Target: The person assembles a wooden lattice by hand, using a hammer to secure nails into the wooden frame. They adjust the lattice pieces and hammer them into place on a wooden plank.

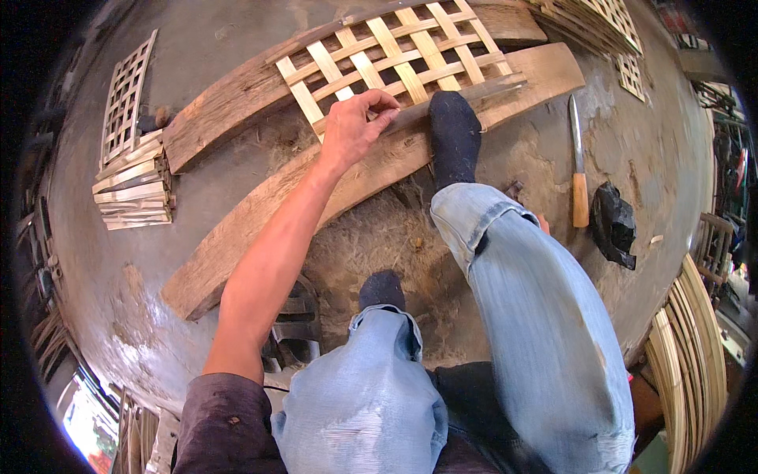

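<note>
A woven lattice panel of pale split-bamboo strips lies across two curved wooden beams, its near edge bordered by a narrow strip. My left hand is over the near left part of that edge, its fingers curled and the thumb brought toward the forefinger. Whatever is between them is too small to make out. My right foot in a dark sock presses on the near edge strip. Of my right hand, only a sliver of skin shows beside my right knee; the leg hides its fingers.
The near beam curves across the floor. To the right lie a long knife with a wooden handle and a black plastic bag. Bundled strips and another lattice lie left. More lattices are stacked far right.
</note>
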Action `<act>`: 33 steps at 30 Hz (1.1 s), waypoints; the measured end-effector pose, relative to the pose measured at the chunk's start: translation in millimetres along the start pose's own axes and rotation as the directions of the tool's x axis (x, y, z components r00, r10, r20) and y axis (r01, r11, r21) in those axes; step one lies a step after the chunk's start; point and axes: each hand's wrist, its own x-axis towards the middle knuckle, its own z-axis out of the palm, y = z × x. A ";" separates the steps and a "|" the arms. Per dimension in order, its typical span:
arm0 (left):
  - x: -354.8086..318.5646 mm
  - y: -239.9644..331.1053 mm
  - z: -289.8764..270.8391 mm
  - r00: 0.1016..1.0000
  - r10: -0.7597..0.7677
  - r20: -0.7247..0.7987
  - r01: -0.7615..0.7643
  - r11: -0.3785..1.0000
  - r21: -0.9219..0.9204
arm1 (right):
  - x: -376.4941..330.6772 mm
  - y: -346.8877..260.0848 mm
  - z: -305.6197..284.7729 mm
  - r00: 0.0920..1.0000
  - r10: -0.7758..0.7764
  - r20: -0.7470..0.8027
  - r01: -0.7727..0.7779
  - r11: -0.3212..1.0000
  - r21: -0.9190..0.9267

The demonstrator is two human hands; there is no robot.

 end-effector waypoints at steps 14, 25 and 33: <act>0.0 -6.2 6.6 0.977 0.199 -0.072 -0.190 0.975 0.115 | -5.8 0.7 4.9 0.999 -0.024 -0.029 0.024 0.999 -0.031; 1.5 -11.6 9.1 0.978 0.205 -0.039 -0.198 0.972 0.130 | -1.2 3.2 -0.8 0.992 -0.115 -0.055 0.114 0.993 -0.021; -0.7 -19.6 8.4 0.924 0.360 -0.130 -0.328 0.920 0.212 | 90.6 -158.1 -163.3 0.992 -0.110 0.063 0.083 0.939 0.335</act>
